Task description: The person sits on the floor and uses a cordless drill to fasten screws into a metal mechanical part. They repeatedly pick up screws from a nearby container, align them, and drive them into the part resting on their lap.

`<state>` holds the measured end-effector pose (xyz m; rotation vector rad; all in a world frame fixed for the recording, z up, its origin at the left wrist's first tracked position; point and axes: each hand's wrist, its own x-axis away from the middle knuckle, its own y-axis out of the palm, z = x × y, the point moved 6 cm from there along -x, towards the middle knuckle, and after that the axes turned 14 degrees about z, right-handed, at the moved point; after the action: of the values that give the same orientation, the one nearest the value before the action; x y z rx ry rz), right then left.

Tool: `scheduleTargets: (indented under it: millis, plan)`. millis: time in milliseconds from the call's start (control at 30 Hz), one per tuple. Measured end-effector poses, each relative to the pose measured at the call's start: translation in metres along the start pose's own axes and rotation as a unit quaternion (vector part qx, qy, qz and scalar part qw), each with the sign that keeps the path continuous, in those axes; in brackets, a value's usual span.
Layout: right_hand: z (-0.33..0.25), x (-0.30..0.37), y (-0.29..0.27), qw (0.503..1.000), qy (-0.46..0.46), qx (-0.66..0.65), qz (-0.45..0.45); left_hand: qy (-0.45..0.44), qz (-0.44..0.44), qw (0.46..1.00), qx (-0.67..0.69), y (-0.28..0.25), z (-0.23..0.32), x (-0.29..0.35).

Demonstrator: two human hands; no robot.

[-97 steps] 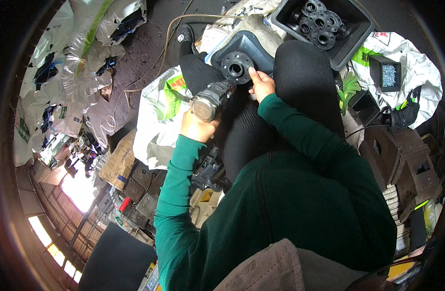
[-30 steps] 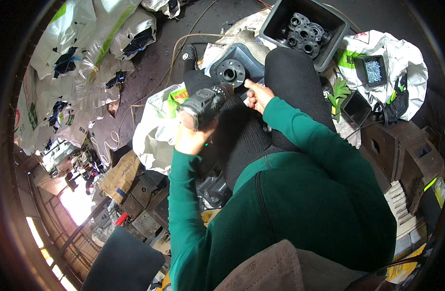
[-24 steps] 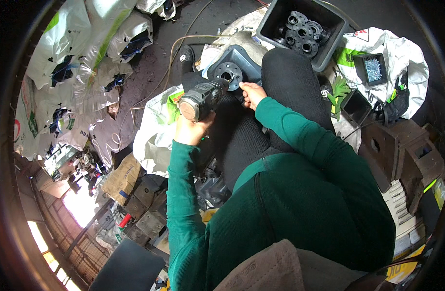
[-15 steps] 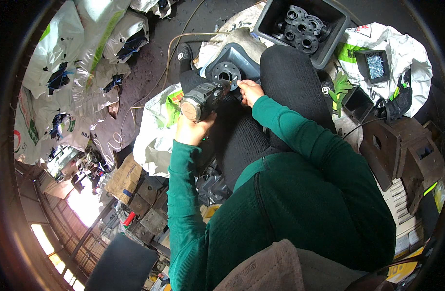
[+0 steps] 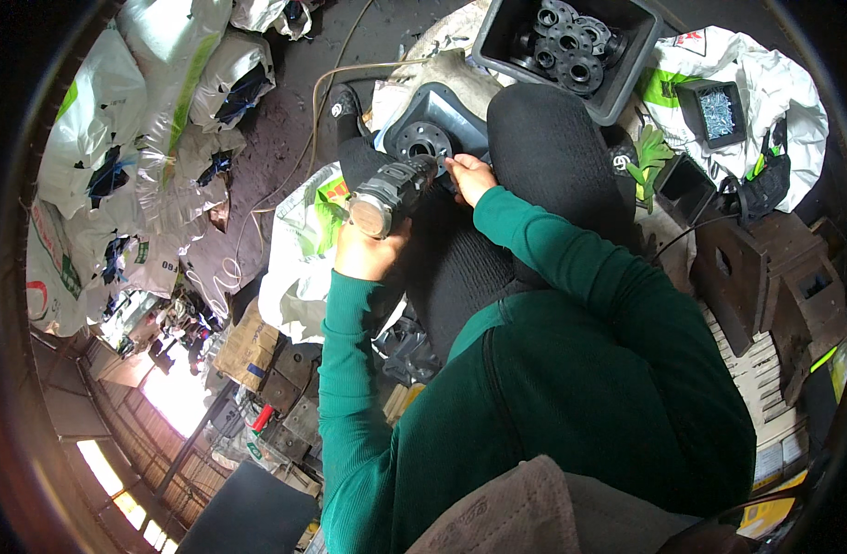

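My left hand (image 5: 370, 251) is wrapped round the grip of a cordless drill (image 5: 396, 192). The drill's nose is close to the rim of a dark grey round flange (image 5: 410, 135), which has a central hole and a ring of smaller holes. The flange sits over a blue-grey tub (image 5: 469, 135) between my legs. Beside the drill's nose, the fingers of my right hand (image 5: 471, 177) are pinched together at the flange's near right edge. Whatever they hold is too small or too hidden to make out.
A dark bin (image 5: 610, 113) of similar flanges stands beyond my knee. At right are a small box of screws (image 5: 717, 114), green gloves (image 5: 650, 164), an open black box (image 5: 685, 190) and heavy brown metal blocks (image 5: 730, 268). Filled white bags (image 5: 91, 120) crowd the left. A hose (image 5: 320, 120) crosses the floor.
The whole view has shifted slightly. My right fingers and the drill's nose stay close together at the flange's edge, with the drill still in my left hand.
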<state>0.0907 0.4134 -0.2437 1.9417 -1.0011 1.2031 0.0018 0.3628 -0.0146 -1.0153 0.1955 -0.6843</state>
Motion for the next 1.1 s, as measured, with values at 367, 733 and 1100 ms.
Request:
scheduleTargets:
  millis: [367,733,1100]
  plan:
    - [0.0,0.001,0.006,0.999,-0.02,0.026,-0.031,-0.001,-0.064,0.994,-0.091,0.008,0.003,-0.013]
    - [0.011,-0.023,0.01,0.978,-0.174,0.112,0.017,-0.034,-0.055,0.995,-0.074,0.015,-0.014,-0.017]
    - [-0.009,-0.032,0.01,0.952,-0.293,0.084,-0.017,0.121,-0.013,0.993,0.004,-0.019,0.037,0.087]
